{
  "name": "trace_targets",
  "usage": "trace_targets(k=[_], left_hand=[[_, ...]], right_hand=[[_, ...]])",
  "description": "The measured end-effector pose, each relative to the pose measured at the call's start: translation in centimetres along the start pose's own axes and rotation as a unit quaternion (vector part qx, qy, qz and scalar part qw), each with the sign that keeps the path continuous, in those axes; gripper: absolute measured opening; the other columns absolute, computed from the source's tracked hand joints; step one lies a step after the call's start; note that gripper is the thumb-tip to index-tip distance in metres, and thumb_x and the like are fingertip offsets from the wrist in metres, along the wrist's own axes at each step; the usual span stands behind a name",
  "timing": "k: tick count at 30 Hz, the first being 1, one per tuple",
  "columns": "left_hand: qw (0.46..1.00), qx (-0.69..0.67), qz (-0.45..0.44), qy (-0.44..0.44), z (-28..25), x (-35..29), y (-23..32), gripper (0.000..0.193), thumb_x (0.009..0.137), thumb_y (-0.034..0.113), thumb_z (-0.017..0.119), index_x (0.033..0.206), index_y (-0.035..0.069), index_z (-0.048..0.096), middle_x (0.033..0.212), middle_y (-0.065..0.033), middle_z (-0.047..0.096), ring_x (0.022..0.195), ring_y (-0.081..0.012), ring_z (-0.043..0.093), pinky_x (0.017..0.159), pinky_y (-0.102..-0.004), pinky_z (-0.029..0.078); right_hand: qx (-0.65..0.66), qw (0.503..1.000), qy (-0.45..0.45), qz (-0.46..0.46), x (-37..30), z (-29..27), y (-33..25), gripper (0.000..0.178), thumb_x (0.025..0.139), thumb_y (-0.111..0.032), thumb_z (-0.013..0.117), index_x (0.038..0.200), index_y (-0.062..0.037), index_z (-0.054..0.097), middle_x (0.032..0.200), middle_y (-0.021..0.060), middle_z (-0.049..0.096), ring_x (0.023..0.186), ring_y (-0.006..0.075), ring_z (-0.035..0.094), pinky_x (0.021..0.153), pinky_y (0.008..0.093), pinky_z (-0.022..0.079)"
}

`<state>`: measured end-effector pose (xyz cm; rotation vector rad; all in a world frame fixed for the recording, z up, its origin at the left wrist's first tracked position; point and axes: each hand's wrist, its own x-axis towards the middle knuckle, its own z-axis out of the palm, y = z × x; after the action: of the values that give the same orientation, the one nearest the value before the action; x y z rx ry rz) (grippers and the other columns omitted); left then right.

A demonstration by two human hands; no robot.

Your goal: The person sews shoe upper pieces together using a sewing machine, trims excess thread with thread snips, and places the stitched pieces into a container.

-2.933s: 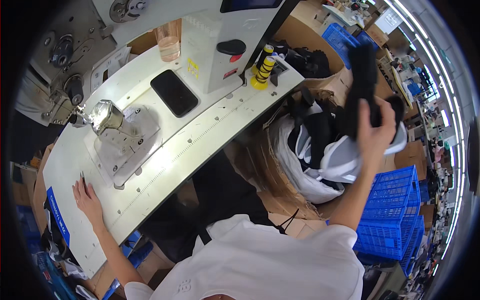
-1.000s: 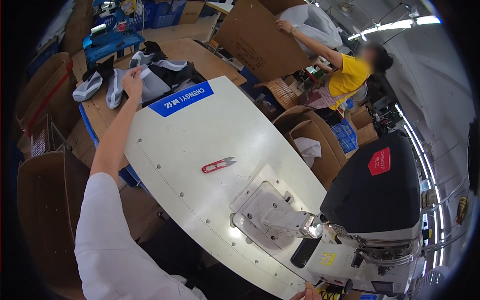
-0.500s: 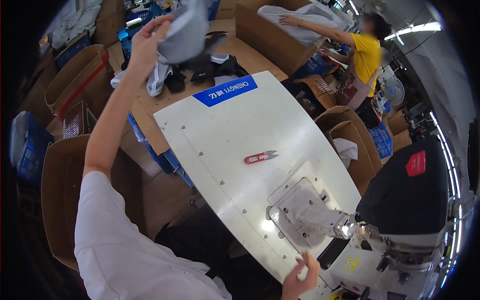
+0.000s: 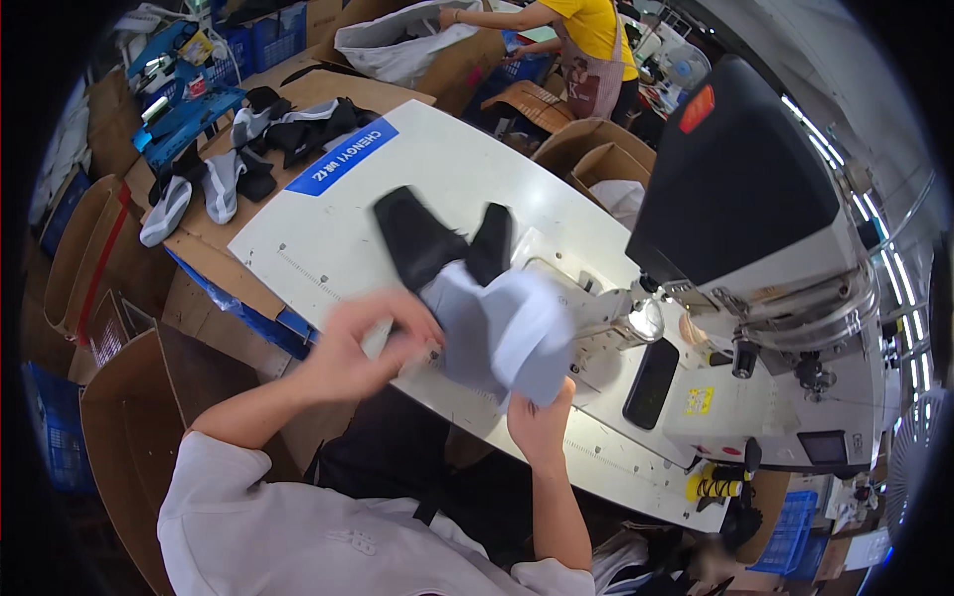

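Over the white sewing table, both hands pinch a soft grey-and-black fabric piece: left hand gripping its near edge, right hand pinching beneath. Beyond, similar floppy pieces pile on cardboard; open cardboard boxes hold pale cloth.

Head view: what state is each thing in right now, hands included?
Fabric piece: grey and black, held above the table by both hands.
Left hand: gripping the fabric's left edge.
Right hand: gripping its lower edge.
Sewing machine: nothing under the needle.
Phone: flat, screen dark.
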<state>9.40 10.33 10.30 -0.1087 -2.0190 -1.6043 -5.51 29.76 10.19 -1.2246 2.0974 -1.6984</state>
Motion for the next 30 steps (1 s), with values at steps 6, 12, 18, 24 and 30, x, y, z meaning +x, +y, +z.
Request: trace_targets(k=[6, 12, 18, 24, 30], left_hand=[[0.915, 0.291, -0.061, 0.273, -2.2, 3.2, -3.3, 0.074, 0.084, 0.027, 0.073, 0.141, 0.003, 0.033, 0.140, -0.0162, 0.038, 0.131, -0.0281, 0.038, 0.103, -0.0437, 0.038], [0.900, 0.241, -0.053, 0.359, -0.3, 0.3, -6.4, 0.071, 0.085, 0.026, 0.072, 0.141, 0.003, 0.036, 0.141, -0.0156, 0.040, 0.132, -0.0287, 0.038, 0.106, -0.0447, 0.036], [0.904, -0.356, -0.184, 0.151, 2.2, 1.1, -6.8, 0.086, 0.088, 0.060, 0.059, 0.147, 0.004, 0.031, 0.139, -0.0097, 0.045, 0.130, -0.0206, 0.043, 0.106, -0.0412, 0.037], [0.981, -0.144, -0.027, 0.126, 1.1, 10.2, -4.1, 0.035, 0.102, 0.024, 0.050, 0.128, 0.002, 0.057, 0.114, -0.0050, 0.066, 0.094, -0.0090, 0.063, 0.083, -0.0193, 0.050], [0.943, 0.078, 0.303, 0.110, 1.1, 18.3, -2.6, 0.039, 0.087, 0.008, 0.066, 0.125, 0.001, 0.060, 0.133, -0.0160, 0.058, 0.129, -0.0302, 0.051, 0.110, -0.0377, 0.038]], right_hand=[[-0.110, 0.962, -0.041, -0.245, -1.8, -1.7, -1.4, 0.040, 0.070, -0.010, 0.068, 0.109, -0.0028, 0.072, 0.125, 0.0156, 0.064, 0.114, 0.0340, 0.062, 0.095, 0.0386, 0.047], [-0.164, 0.936, 0.129, -0.281, -2.3, -2.7, -1.6, 0.035, 0.069, -0.017, 0.070, 0.100, -0.0013, 0.073, 0.116, 0.0204, 0.066, 0.110, 0.0350, 0.063, 0.090, 0.0415, 0.050], [-0.133, 0.930, 0.032, -0.342, -1.3, -3.1, -1.4, 0.033, 0.073, -0.013, 0.068, 0.105, -0.0034, 0.072, 0.119, 0.0154, 0.065, 0.114, 0.0327, 0.061, 0.093, 0.0404, 0.049], [-0.255, 0.927, -0.091, -0.260, -0.7, -7.1, -0.6, 0.035, 0.072, -0.009, 0.072, 0.107, -0.0075, 0.072, 0.125, 0.0049, 0.064, 0.118, 0.0224, 0.060, 0.097, 0.0370, 0.046], [-0.131, 0.971, 0.175, 0.097, 2.6, -16.8, 4.6, 0.017, 0.088, -0.013, 0.067, 0.100, -0.0004, 0.068, 0.094, 0.0114, 0.069, 0.087, 0.0196, 0.065, 0.080, 0.0347, 0.050]])
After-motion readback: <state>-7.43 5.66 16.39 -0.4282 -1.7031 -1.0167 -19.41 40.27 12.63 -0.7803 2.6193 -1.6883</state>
